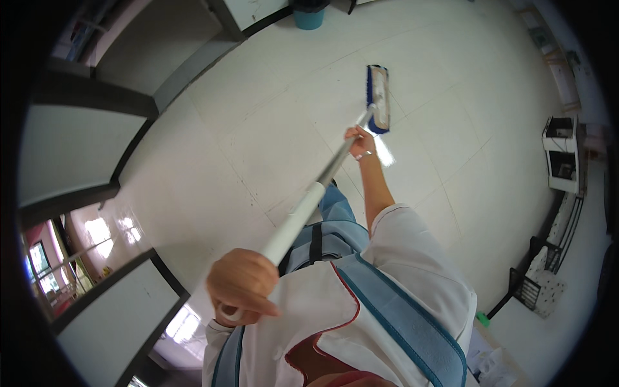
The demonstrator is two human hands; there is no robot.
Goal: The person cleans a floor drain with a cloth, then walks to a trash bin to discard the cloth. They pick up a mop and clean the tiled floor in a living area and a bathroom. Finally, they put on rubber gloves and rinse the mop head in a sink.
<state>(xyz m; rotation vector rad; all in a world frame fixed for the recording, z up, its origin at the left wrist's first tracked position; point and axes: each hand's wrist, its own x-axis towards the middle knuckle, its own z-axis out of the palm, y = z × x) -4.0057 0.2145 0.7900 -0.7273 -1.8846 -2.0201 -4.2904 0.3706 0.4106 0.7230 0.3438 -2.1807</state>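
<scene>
A flat mop with a blue fringed head (379, 99) rests on the pale tiled floor ahead of me. Its pole (300, 220), white at the upper part and metallic lower down, slants from the mop head towards my chest. My left hand (243, 286) is closed around the top end of the pole, close in front of my chest. Farther down, with the arm stretched forward, my right hand (360, 141) grips the metallic section near the mop head. A band circles the right wrist.
A blue bin (309, 18) with a dark liner stands at the far wall. White panels with dark edging (80, 152) line the left, with openings between them. At right are a white cabinet with dark compartments (562, 155) and a black rack (526, 289).
</scene>
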